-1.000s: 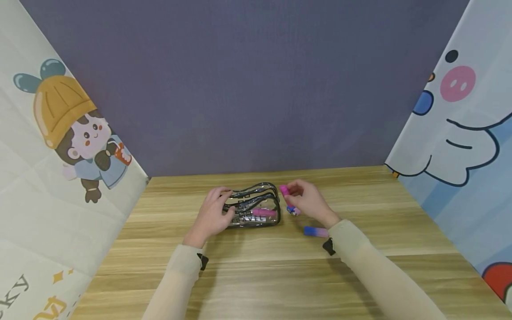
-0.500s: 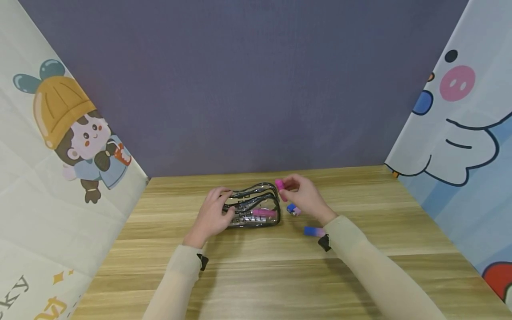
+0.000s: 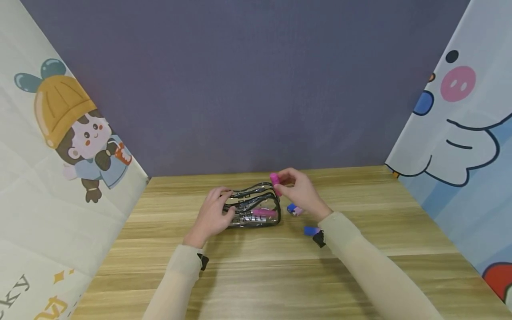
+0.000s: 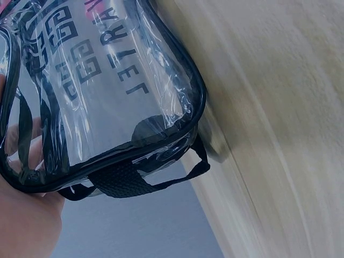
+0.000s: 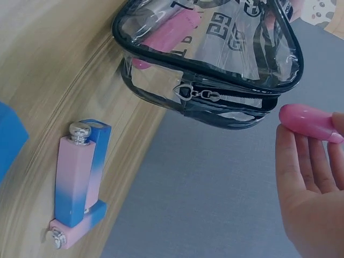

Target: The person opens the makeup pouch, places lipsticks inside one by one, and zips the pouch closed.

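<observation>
On the wooden table stands a clear plastic zip pouch (image 3: 248, 218) with black trim and dark lettering. My left hand (image 3: 212, 214) holds its left end at the opening, and some fingers show through the plastic in the left wrist view. A pink tube-shaped item (image 5: 172, 33) lies inside the pouch. My right hand (image 3: 301, 192) pinches another smooth pink tube-shaped item (image 5: 309, 121) between thumb and fingers, raised beside the pouch's right end. That end carries a heart-shaped zip pull (image 5: 184, 91). The table hides none of the held item.
Several blue-and-pink square tubes with silvery ends (image 5: 75, 174) lie together right of the pouch. Nearer my right wrist lies another blue tube (image 3: 310, 230), partly covered by the wrist. A dark panel (image 3: 256, 89) rises behind the table, with printed cloths (image 3: 32, 186) at the sides.
My right hand has moved left and farther back with the pink item, from beside the blue-and-pink tubes to the pouch's right end. My left hand and the pouch look unchanged.
</observation>
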